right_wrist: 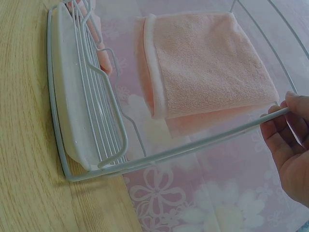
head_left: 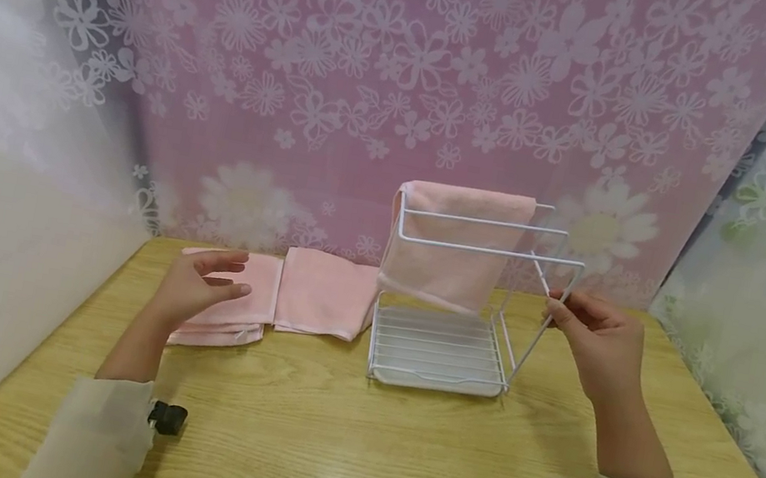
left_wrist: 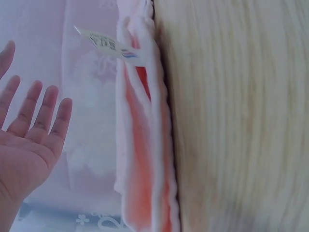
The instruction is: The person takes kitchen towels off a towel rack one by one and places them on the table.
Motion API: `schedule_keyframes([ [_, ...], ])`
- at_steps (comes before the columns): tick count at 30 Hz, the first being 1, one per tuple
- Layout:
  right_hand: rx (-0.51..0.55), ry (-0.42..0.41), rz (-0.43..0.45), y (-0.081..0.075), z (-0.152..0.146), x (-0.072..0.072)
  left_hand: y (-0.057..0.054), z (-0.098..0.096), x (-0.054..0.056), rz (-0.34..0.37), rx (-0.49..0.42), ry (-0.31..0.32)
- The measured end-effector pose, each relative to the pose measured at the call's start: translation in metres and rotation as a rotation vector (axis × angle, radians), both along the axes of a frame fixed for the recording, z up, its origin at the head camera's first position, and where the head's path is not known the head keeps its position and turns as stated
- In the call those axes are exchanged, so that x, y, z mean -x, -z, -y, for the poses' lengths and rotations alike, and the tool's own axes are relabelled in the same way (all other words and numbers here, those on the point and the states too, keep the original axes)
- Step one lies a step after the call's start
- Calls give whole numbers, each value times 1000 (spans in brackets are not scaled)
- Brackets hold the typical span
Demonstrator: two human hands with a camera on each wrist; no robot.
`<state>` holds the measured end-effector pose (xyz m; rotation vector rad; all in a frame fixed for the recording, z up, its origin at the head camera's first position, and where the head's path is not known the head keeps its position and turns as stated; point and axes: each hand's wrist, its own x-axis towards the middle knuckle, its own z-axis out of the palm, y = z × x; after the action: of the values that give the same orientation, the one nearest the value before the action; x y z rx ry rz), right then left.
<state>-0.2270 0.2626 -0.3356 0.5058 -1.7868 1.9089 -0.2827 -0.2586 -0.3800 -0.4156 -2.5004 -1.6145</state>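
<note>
A white wire rack point(head_left: 491, 250) stands on the table, with a pink towel point(head_left: 449, 275) draped over its rear top bar. My right hand point(head_left: 597, 343) pinches the rack's right side wire between thumb and fingers, which the right wrist view also shows. At the left, my left hand point(head_left: 192, 292) hovers over a stack of folded pink towels point(head_left: 259, 290), its fingers spread and holding nothing. In the left wrist view, a small label point(left_wrist: 108, 46) sticks out from the layered towel edges. Another folded pink towel point(head_left: 323, 297) lies between that stack and the rack.
Inside the rack's base sits a white tray point(head_left: 435, 384) under a wire grid. The wood-grain table point(head_left: 317, 448) meets a pink flowered curtain point(head_left: 348, 81) at the back. Pale sheets stand along the left and right sides.
</note>
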Motion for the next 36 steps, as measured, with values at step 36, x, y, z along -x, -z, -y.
schedule_keyframes([
  [36, 2, 16, 13, 0, 1, 0, -53, -62, -35, -149, -72, 198],
])
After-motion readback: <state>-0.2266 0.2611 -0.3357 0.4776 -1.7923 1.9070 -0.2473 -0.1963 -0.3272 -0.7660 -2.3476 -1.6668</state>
